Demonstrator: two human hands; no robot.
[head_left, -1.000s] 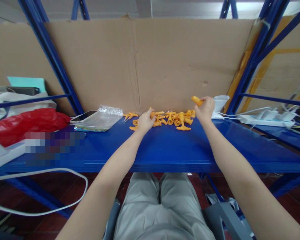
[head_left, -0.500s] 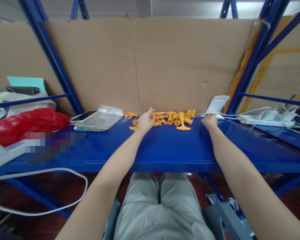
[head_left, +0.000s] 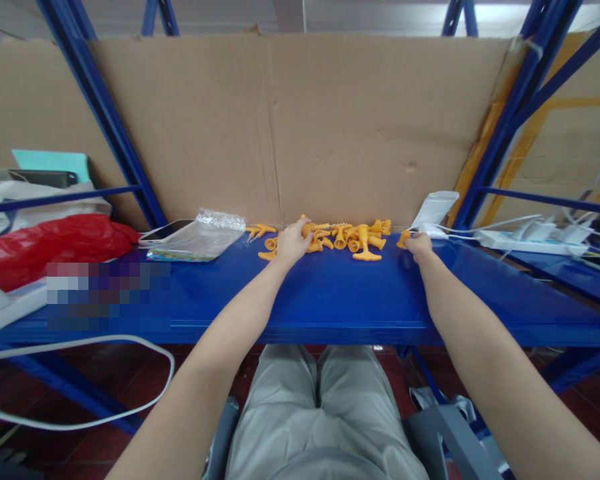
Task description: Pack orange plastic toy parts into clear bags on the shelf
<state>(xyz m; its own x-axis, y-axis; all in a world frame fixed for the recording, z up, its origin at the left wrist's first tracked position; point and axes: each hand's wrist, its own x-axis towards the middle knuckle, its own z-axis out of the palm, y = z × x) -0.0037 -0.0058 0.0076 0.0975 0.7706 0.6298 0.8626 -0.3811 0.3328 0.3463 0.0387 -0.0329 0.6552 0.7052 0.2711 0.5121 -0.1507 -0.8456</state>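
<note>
Yellow corkscrew parts lie in a loose row at the back of the blue shelf, some T-shaped handles with metal spirals and some hollow sleeves. My left hand (head_left: pixel 294 241) is closed around a yellow corkscrew (head_left: pixel 307 228) at the left part of the row; a metal spiral shows just right of it, partly among other pieces. To the right, apart from the row, my right hand (head_left: pixel 420 247) pinches a yellow corkscrew sleeve (head_left: pixel 404 239) that points left. Nearest the row's front lies a T-shaped corkscrew (head_left: pixel 367 255). My fingers hide part of both held pieces.
A cardboard sheet (head_left: pixel 340 133) stands behind the blue shelf (head_left: pixel 350 293). Clear plastic bags (head_left: pixel 195 240) and a red bag (head_left: pixel 55 250) lie left. At right are a white stand-like object (head_left: pixel 433 213), a power strip (head_left: pixel 530 241) and cables. Blue posts frame both sides.
My right hand has turned and shifted slightly left, so more of the yellow sleeve shows at its fingertips. My left hand stays almost in place on its corkscrew.
</note>
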